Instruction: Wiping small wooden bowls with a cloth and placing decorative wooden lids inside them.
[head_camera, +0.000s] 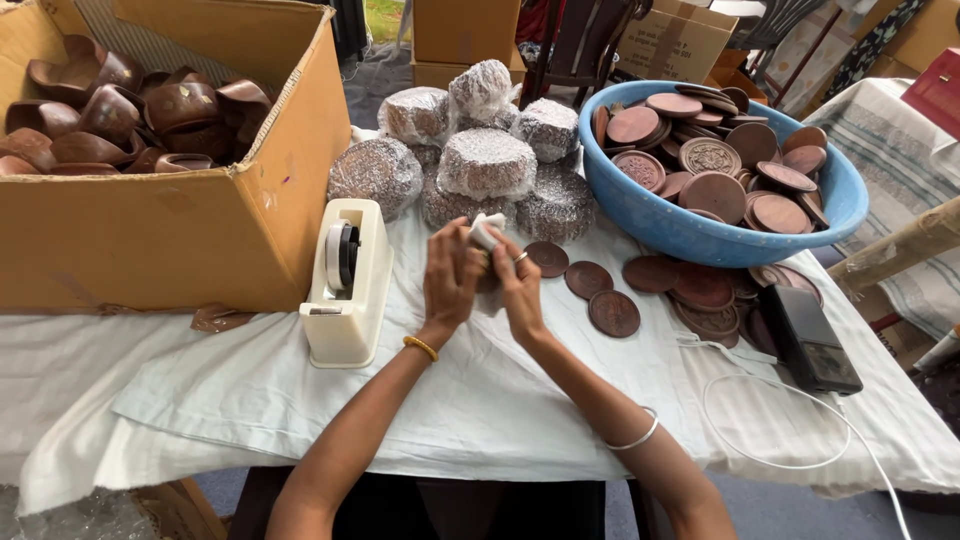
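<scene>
My left hand (449, 277) and my right hand (517, 287) meet above the white cloth (470, 400) and together grip a small brown piece partly covered in whitish wrap (486, 236). Most of that piece is hidden by my fingers. Just left of my hands stands a cream tape dispenser (347, 285). Behind my hands lie several bundles wrapped in bubble wrap (486, 162). Loose brown round discs (613, 312) lie on the cloth to the right of my hands.
A big cardboard box (190, 230) with brown bowl-shaped pieces (110, 115) stands at the left. A blue basin (680, 232) full of brown discs sits at the back right. A dark phone (808, 340) with a white cable (780, 462) lies on the right.
</scene>
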